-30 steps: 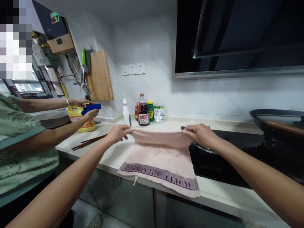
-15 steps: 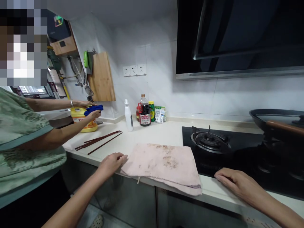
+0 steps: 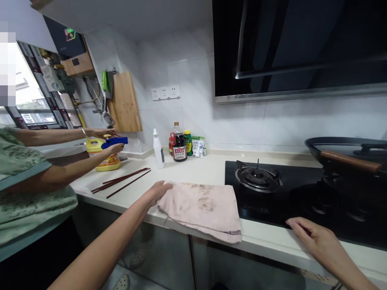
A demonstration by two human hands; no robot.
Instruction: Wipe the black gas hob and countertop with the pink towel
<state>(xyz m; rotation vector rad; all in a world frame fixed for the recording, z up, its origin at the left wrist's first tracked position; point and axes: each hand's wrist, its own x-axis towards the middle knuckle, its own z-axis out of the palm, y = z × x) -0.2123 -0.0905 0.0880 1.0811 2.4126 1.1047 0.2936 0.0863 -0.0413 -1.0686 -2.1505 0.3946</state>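
A folded pale pink towel (image 3: 208,201) with brown stains lies on the counter, its front edge hanging a little over the rim. My left hand (image 3: 159,191) grips its left side, fingers wrapped over the corner and the cloth wrinkled there. At the counter's front edge, by the black gas hob (image 3: 272,213), my right hand (image 3: 316,235) is loosely curled, apart from the towel. Nothing shows in those fingers.
Dark chopsticks (image 3: 121,181), a white spray bottle (image 3: 158,150) and a soy sauce jug (image 3: 179,145) stand or lie on the counter. At left, another person's hands hold a blue cloth (image 3: 115,142) by a yellow jug (image 3: 108,161). A covered wok (image 3: 359,149) sits at right.
My left hand has moved onto the towel's corner and closed on it, pulling up wrinkles. My right hand has shifted slightly right, away from the towel. The view has turned a little.
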